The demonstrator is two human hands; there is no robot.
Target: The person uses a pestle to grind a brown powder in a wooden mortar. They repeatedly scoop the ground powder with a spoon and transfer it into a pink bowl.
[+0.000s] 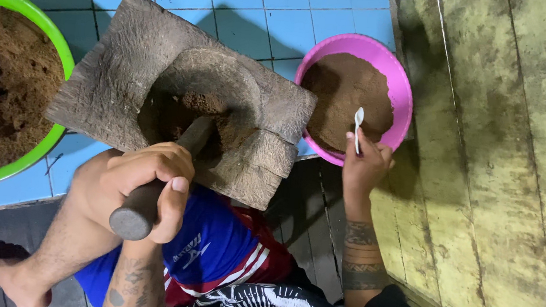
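My left hand (144,179) grips a dark wooden pestle (193,137) whose tip rests in the round hollow of a rough, square wooden mortar (124,64). Brown powder (205,106) lies in that hollow. My right hand (364,164) pinches a small white spoon (358,121) with its bowl up over the near edge of a pink bowl (399,72). The pink bowl holds a mound of the same brown powder (349,94). The mortar's right corner overlaps the pink bowl's left rim.
A green basin (55,39) heaped with brown powder stands at the left on the blue tiled floor (252,2). Worn yellowish wooden boards (493,158) run along the right. My bent knee in blue and red shorts (220,247) and a bare foot (7,272) lie below the mortar.
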